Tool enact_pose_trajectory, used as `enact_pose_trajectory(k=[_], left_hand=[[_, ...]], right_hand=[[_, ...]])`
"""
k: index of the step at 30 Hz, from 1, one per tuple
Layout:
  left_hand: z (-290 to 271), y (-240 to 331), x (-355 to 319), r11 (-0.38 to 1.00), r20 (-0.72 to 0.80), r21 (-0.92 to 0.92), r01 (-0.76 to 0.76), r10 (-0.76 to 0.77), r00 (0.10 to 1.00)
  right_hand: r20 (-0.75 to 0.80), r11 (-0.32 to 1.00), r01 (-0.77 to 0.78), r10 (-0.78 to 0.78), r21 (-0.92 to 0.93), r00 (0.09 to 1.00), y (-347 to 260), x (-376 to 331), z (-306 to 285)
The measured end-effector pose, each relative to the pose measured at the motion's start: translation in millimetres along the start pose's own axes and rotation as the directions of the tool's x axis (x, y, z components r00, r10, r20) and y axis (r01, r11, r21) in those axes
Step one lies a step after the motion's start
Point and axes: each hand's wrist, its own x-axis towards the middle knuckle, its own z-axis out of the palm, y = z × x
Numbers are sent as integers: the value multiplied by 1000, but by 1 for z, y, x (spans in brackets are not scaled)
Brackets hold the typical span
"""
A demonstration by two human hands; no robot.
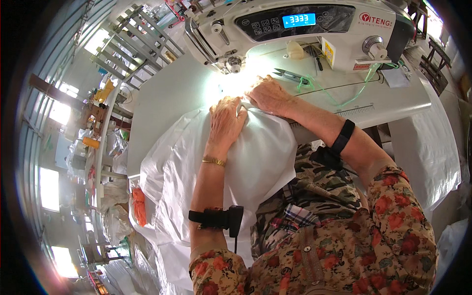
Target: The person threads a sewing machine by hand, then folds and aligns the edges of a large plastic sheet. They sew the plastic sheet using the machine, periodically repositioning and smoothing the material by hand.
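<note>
A large sheet of white woven plastic (260,147) spreads from the sewing machine (295,29) over the front of the table and down across my lap. My left hand (226,120) is closed on the sheet just in front of the needle area, its thumb towards my right hand. Close by on the right, my right hand (268,96) has its fingers curled at the sheet's gathered edge. The machine's lamp glares over the fingertips, so the needle and presser foot are washed out.
Thread snips (291,75) and loose green thread (339,104) lie right of my hands on the table (162,98). A ruler strip (356,110) runs along its front. An orange bundle (139,206) sits at the left edge. Racks (132,49) stand beyond.
</note>
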Motion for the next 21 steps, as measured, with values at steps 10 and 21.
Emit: enact_pose_trajectory(k=[10,21], left_hand=[[9,-3,20,997,-6,26,74,-74,997],[7,-1,18,997,-13,47,57,-56,998]], right_hand=[[-9,959,-128,135,251,991,13,9,-2],[-269,689,-42,337,724,902,26,25,-1]])
